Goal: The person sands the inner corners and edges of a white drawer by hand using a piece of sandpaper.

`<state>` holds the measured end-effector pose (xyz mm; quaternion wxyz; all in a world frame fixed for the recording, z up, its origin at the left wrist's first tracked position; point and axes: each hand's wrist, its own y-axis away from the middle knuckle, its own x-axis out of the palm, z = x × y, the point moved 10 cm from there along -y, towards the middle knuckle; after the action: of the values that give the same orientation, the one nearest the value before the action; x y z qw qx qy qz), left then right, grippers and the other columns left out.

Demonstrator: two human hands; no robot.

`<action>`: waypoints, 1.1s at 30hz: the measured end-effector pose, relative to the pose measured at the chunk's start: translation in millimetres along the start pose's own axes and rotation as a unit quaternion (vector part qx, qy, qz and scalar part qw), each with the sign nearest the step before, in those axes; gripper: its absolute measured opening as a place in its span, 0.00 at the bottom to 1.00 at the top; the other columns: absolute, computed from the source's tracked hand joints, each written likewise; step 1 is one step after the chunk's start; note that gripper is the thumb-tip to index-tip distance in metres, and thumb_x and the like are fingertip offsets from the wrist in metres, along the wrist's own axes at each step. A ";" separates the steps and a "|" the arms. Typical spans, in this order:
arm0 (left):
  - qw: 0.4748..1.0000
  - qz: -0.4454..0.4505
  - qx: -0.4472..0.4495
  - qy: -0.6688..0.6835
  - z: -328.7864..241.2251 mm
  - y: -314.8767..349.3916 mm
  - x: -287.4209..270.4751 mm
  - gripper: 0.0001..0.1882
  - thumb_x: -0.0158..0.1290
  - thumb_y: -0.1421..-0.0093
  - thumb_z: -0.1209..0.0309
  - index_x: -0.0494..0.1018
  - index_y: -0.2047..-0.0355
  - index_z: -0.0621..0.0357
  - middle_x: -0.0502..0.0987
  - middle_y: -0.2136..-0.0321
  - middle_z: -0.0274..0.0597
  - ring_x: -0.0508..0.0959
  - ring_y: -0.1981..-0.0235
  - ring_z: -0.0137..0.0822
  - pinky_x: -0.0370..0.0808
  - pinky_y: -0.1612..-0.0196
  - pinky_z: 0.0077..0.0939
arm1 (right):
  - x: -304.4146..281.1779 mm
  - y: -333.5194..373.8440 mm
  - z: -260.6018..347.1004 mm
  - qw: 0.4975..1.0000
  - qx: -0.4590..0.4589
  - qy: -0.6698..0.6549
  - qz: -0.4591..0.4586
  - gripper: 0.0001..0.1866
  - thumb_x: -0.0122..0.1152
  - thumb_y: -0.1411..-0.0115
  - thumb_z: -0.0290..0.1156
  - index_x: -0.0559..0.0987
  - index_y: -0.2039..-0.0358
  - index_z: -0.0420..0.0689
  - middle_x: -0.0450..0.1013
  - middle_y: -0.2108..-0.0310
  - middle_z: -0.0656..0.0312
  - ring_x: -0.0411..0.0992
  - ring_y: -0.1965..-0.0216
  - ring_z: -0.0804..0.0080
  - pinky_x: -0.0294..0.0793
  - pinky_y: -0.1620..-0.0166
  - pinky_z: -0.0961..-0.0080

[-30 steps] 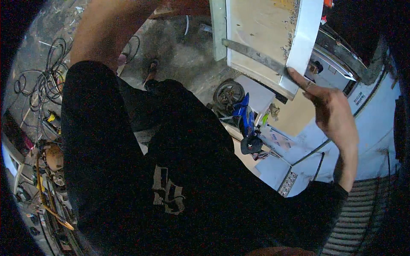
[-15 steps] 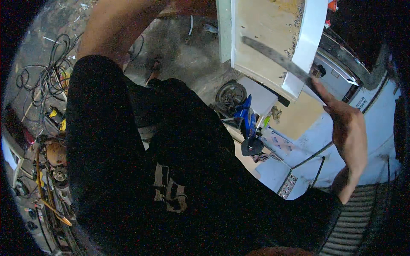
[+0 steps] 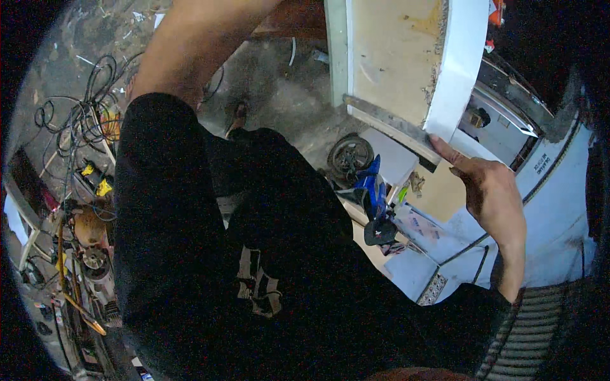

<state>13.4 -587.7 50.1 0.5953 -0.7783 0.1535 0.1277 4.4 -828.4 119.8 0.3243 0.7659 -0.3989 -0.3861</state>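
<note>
Though I cannot tell my left fingers' state, my right fingers [image 3: 447, 151] hold a flat grey strip [image 3: 389, 118] across the beige panel [image 3: 394, 66].

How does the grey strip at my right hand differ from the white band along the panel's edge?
The grey strip looks dull, while the white band looks bright. The grey strip lies crosswise over the tan panel; the white band runs lengthwise along its side. The grey strip appears narrower than the white band. Both look long and meet near your right hand.
</note>
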 end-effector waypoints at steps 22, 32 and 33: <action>1.000 0.017 0.006 -0.010 11.7 -7.3 -3.8 0.21 0.50 0.48 0.54 0.79 0.84 0.58 0.76 0.84 0.56 0.78 0.79 0.58 0.75 0.71 0.51 | -39.5 -29.1 -11.3 0.997 -0.005 -0.042 -0.062 0.38 0.51 0.45 0.17 0.71 0.36 0.66 0.79 0.65 0.45 0.78 0.69 0.45 0.77 0.59 0.56; 1.000 0.004 0.000 -0.006 9.9 -3.9 -5.1 0.20 0.50 0.49 0.55 0.78 0.86 0.58 0.75 0.86 0.56 0.77 0.80 0.58 0.74 0.72 0.50 | -50.2 -40.7 -10.6 0.997 0.055 -0.052 0.034 0.31 0.54 0.42 0.17 0.75 0.38 0.54 0.79 0.54 0.48 0.82 0.59 0.60 0.79 0.54 0.67; 1.000 -0.001 0.008 -0.008 8.6 -4.5 -6.8 0.20 0.50 0.49 0.55 0.78 0.86 0.58 0.75 0.86 0.56 0.77 0.81 0.58 0.74 0.72 0.50 | -54.6 -39.4 -9.2 0.998 0.036 -0.060 0.005 0.32 0.54 0.43 0.16 0.74 0.38 0.54 0.79 0.55 0.47 0.82 0.60 0.57 0.79 0.55 0.66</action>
<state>8.8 -577.7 54.4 0.6029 -0.7726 0.1490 0.1315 5.5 -761.1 110.8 0.2736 0.7509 -0.4349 -0.4150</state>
